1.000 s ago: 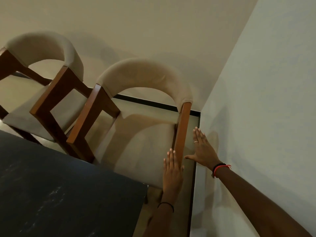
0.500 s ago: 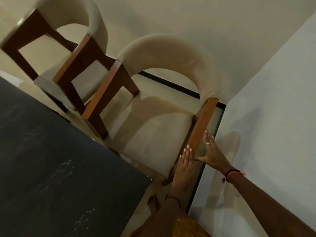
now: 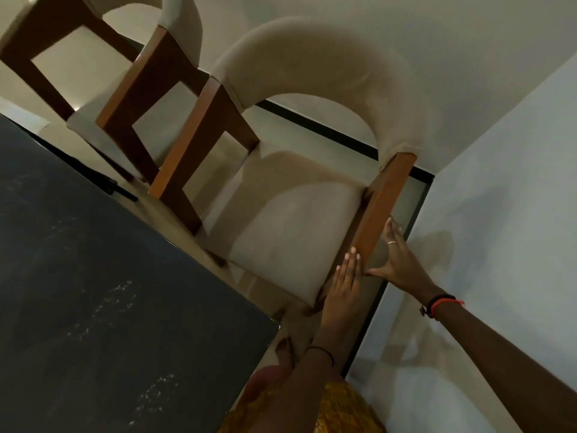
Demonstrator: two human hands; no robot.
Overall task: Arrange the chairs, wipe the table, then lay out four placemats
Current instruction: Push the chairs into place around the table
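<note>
- Left hand: fingers straight and together, nothing gripped. The fingertips lie flat on the near end of the right-hand wooden arm of the near chair, on its seat side.
- Right hand: fingers straight, thumb spread, nothing gripped. The palm faces the outer side of the same arm. Contact looks likely, but I can't tell for sure.
- So the arm sits between the two flat hands, with neither wrapped round it.
- The near chair has a beige seat and a curved padded back on a brown frame. It stands at the table's far right corner, with its seat front close to the table edge.
- Second chair, same type, is just left of the near one and further away. Their wooden frames are nearly touching.
- Table: dark top with faint pale smears, fills the near left.
- Tight spot: the pale side wall runs close along the near chair's right side, and the right hand is in that narrow gap.
- Back wall is right behind both chair backs, with a black skirting strip at floor level.
- Wrist bands: thin dark one on the left, black and red on the right. There's a ring on a right finger.
- Yellow patterned cloth shows at the bottom edge.
</note>
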